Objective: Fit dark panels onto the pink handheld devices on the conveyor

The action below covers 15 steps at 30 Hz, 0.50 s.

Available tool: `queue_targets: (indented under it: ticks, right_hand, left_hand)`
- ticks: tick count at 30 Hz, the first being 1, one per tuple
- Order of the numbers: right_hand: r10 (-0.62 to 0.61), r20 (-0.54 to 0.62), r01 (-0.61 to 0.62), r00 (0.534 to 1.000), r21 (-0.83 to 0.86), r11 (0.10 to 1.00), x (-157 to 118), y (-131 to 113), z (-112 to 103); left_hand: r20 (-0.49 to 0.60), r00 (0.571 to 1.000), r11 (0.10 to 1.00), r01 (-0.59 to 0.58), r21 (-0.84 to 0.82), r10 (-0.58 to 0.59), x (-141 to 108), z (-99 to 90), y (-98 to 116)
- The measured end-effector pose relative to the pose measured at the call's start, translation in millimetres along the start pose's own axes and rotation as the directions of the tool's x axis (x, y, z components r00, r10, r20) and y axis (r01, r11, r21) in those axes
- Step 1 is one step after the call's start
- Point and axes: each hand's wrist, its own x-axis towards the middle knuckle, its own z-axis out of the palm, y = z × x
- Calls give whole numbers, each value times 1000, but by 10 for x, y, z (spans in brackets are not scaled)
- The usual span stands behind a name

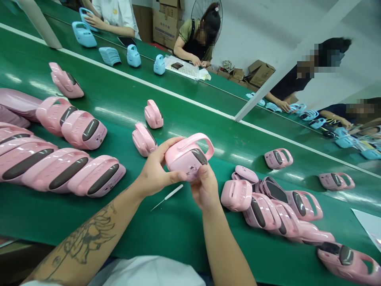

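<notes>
Between my two hands is a pink plastic housing (181, 157) with a loop handle and a dark oval window, held above the green table. My left hand (157, 169) grips its left side, thumb along the lower front edge. From below and the right, my right hand (205, 186) holds it with the thumb near the dark window. A thin tool with a white handle (173, 192) and a slim metal shaft lies on the table under my hands. Two similar pink housings stand just beyond my left hand, the nearer one (144, 139) close to my fingers.
Several pink housings (97, 176) lie in rows at left, and more (263, 210) are piled at right. White paper (370, 226) lies at the right edge. Across a white rail (149, 83), people work with blue housings (84, 35). A slanted white post (268, 83) rises from the rail.
</notes>
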Motion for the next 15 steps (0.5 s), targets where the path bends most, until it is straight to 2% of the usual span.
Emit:
queue_targets:
  ticks: [3, 5, 10, 15]
  right_hand:
    - [-54, -19, 52, 998, -64, 997, 10, -2, -26]
    - [-71, -26, 68, 997, -84, 994, 5, -7, -36]
    - [-89, 0, 88, 996, -112, 990, -16, -16, -66]
    - [-116, 9, 116, 993, -121, 986, -31, -38, -102]
  left_hand:
    - [-88, 996, 981, 33, 192, -16, 16, -1, 83]
    - [-110, 993, 967, 62, 247, -35, 13, 17, 114]
    - [-84, 994, 968, 81, 237, -63, -21, 39, 113]
    - [-60, 998, 982, 21, 188, -9, -37, 56, 116]
